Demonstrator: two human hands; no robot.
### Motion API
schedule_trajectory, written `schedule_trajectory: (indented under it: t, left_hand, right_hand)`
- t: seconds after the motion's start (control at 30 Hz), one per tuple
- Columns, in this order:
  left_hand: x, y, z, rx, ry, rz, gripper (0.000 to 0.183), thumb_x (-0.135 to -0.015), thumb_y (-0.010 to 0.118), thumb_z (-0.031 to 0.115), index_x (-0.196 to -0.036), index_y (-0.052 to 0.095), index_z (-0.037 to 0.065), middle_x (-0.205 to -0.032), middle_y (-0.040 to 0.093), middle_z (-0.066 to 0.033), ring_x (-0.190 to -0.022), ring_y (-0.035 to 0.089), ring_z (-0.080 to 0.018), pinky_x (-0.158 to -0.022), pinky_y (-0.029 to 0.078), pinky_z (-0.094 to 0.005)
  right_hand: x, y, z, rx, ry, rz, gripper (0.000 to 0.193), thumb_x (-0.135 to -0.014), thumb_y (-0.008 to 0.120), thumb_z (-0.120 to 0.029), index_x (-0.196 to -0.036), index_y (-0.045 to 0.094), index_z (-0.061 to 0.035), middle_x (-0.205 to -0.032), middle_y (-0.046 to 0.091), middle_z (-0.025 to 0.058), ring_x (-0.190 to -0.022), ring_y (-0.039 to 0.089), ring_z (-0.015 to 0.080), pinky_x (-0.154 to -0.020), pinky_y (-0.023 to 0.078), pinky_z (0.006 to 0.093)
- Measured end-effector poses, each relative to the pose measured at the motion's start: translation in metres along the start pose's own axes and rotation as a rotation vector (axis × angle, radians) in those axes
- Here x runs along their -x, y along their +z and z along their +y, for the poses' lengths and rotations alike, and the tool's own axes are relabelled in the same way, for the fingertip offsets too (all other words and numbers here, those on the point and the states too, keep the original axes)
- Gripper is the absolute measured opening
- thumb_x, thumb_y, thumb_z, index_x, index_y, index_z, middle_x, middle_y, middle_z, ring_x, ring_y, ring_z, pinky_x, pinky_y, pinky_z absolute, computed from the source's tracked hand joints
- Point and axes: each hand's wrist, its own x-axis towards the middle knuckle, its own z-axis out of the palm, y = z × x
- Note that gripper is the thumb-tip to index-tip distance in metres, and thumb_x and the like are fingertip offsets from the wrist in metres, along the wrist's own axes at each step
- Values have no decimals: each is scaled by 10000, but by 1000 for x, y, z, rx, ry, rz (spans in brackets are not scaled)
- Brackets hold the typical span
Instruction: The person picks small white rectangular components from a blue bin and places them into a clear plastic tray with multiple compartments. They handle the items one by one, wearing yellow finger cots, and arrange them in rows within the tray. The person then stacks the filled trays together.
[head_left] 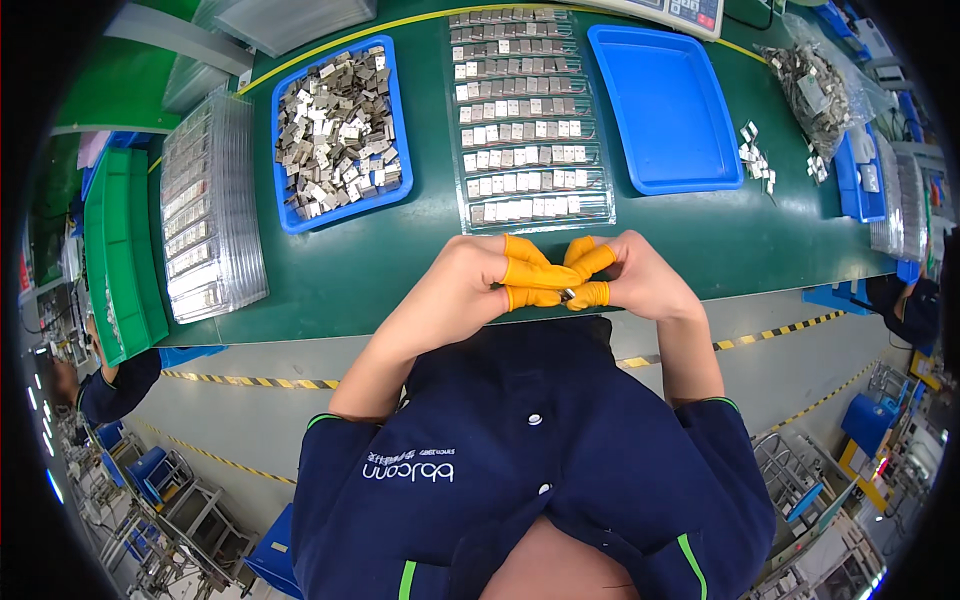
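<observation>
Close to the table's near edge, my left hand (pixel 478 275) and my right hand (pixel 640 278) meet, with yellow finger cots on their fingers. Both pinch one small metal USB connector (pixel 568 295) between the fingertips; most of it is hidden by the fingers. Just beyond my hands lies a clear plastic blister tray (pixel 540 224) holding rows of similar USB connectors (pixel 525 156), some with white faces up, others grey. To the left, a blue tray (pixel 350 214) is heaped with loose connectors (pixel 340 130).
A second blue tray (pixel 668 130) lies to the right. Loose connectors (pixel 757 160) and a clear bag of parts (pixel 812 88) are beyond it. Stacked clear trays (pixel 245 215) and a green bin (pixel 130 240) stand left. A scale (pixel 690 12) sits at the back.
</observation>
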Motion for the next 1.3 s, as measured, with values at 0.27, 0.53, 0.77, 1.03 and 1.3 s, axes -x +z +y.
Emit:
schedule_trajectory:
  t: [0.27,0.53,0.77,1.03,1.3]
  left_hand:
    - [-22,22,-7,564,-227,198,244,-715,616,-8,-948,575,-63,-867,609,-119,-769,597,-176,-712,485,-260]
    - [-39,33,-7,561,-197,449,264,-726,606,-3,-974,551,-76,-836,607,-134,-712,606,-172,-658,499,-240]
    - [-39,42,-14,95,-107,484,260,-744,599,49,-995,566,-10,-906,603,-115,-821,593,-191,-713,480,-273]
    - [-33,55,-41,-955,182,234,422,-725,586,140,-1119,473,40,-1182,450,-116,-1162,360,-271,-956,288,-409]
    - [-31,58,-45,-986,197,141,490,-740,569,238,-1148,432,4,-1207,429,-121,-1193,327,-240,-991,236,-400]
  right_hand:
    - [11,-13,-8,4,-114,302,198,-651,665,-10,-843,618,1,-760,564,26,-724,504,85,-620,421,215]
    - [5,-4,3,490,-582,772,275,-608,681,-7,-875,623,-38,-764,599,49,-692,557,151,-617,452,240]
    - [2,-16,15,794,-610,875,184,-591,659,-31,-770,635,-66,-750,583,46,-717,538,208,-659,421,300]
    - [-1,-28,37,1177,-562,818,177,-562,602,-38,-735,625,-59,-782,569,22,-820,516,189,-788,374,352]
    - [-6,-27,36,1222,-585,764,162,-561,586,-38,-719,621,-46,-805,568,22,-855,509,179,-838,345,371]
